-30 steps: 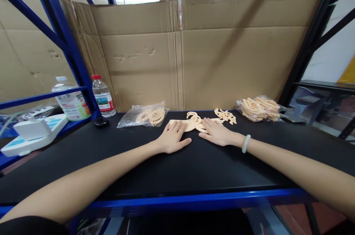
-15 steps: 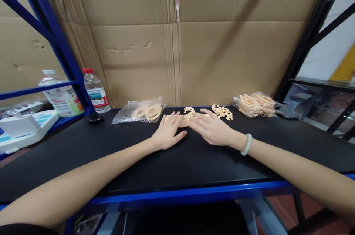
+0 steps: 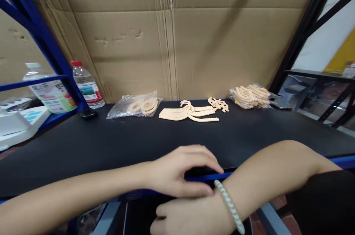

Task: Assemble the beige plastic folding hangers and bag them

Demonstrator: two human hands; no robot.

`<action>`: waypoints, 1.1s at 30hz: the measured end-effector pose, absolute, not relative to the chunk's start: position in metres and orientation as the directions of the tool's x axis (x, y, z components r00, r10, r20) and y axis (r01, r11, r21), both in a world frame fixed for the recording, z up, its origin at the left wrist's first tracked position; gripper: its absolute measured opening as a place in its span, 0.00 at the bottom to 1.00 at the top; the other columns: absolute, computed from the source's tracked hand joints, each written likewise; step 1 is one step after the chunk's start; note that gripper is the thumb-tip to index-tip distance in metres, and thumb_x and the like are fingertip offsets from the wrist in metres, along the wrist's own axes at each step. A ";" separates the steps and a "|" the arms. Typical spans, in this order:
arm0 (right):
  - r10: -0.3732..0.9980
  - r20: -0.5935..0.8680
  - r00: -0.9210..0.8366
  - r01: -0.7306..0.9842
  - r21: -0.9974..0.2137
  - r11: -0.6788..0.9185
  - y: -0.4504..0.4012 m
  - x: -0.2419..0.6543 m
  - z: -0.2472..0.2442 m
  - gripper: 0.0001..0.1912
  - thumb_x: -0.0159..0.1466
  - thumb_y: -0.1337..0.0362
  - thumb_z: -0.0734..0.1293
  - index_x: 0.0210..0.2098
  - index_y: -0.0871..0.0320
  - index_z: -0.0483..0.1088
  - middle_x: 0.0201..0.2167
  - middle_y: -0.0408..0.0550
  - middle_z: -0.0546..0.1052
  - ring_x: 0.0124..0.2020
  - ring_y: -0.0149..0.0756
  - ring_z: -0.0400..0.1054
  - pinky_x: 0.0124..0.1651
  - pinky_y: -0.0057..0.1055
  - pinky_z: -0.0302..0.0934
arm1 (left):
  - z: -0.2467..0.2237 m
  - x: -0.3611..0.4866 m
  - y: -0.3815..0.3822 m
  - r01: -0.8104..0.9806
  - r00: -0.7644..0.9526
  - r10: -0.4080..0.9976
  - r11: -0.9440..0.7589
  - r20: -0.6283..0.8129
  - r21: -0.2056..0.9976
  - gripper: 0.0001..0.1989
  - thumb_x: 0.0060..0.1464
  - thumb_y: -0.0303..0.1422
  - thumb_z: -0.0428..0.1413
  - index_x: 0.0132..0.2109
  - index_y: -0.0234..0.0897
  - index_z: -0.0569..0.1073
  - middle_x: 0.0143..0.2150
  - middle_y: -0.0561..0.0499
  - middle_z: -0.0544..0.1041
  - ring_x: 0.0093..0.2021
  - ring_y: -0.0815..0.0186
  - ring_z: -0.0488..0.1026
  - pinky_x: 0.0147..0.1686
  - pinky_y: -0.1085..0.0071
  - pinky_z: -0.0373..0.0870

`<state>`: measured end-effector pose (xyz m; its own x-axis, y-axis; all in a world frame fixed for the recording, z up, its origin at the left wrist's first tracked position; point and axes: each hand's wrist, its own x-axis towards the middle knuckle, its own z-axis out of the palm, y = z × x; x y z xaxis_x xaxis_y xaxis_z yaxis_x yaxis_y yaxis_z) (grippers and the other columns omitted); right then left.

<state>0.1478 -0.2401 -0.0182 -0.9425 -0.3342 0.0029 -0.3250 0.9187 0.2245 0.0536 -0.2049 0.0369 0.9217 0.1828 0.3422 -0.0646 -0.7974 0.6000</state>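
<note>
Holding the left hand (image 3: 174, 166) arched in front of the beige hanger-like pieces (image 3: 177, 114), with fingers loosely bent, thumb apart and nothing seen in the grasp. Crossing over the right hand (image 3: 194, 216) near the pale coiled bracelet (image 3: 231, 207), with thumb tip at or just beside the wrist; impossible to tell about actual contact. Curling the right fingers inward, blurred and partly cut off below; impossible to tell about anything inside.

Best done, by judgement, with the right wrist steady, the left grip light, and both forearms low and well clear of the hanger-like pieces. Better to pinch softly than to drag, so as not to twist the coil.

Lying flat on the black table (image 3: 124, 138): the hanger-like pieces, with small loose pieces (image 3: 218, 104) just beside, to the right; a clear bag of curved pieces (image 3: 142, 106) to the left; a fuller bag (image 3: 251, 96) farther right.
</note>
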 end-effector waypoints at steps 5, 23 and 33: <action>-0.123 -0.303 -0.945 -0.018 -0.327 0.945 -0.230 0.137 -0.077 0.11 0.54 0.67 0.68 0.16 0.55 0.67 0.14 0.38 0.72 0.11 0.29 0.61 0.15 0.25 0.56 | 0.030 0.053 -0.206 -0.095 0.965 0.063 -0.822 0.256 0.561 0.06 0.60 0.30 0.53 0.44 0.36 0.72 0.42 0.44 0.74 0.44 0.65 0.71 0.48 0.71 0.68; 0.641 -0.161 -0.750 0.499 -0.775 0.388 -0.294 0.288 -0.015 0.13 0.67 0.61 0.58 0.39 0.58 0.74 0.33 0.50 0.73 0.39 0.39 0.66 0.44 0.36 0.62 | 0.014 0.049 -0.214 -0.203 0.964 -0.208 -0.978 0.165 -0.042 0.08 0.62 0.28 0.49 0.38 0.35 0.72 0.38 0.48 0.75 0.40 0.65 0.68 0.46 0.66 0.64; 0.856 0.047 -0.515 0.659 -0.617 0.430 -0.244 0.435 0.078 0.09 0.61 0.56 0.68 0.33 0.52 0.78 0.35 0.51 0.77 0.39 0.41 0.69 0.44 0.36 0.62 | 0.022 0.046 -0.208 -0.134 0.960 -0.075 -0.968 0.269 0.210 0.22 0.59 0.28 0.49 0.60 0.34 0.59 0.53 0.40 0.70 0.51 0.58 0.67 0.51 0.62 0.65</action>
<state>0.4354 -0.2440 0.0783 -0.5147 0.8561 0.0468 0.6590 0.4300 -0.6171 0.0464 -0.2082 0.0221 0.9603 -0.0750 0.2687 -0.1344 -0.9684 0.2101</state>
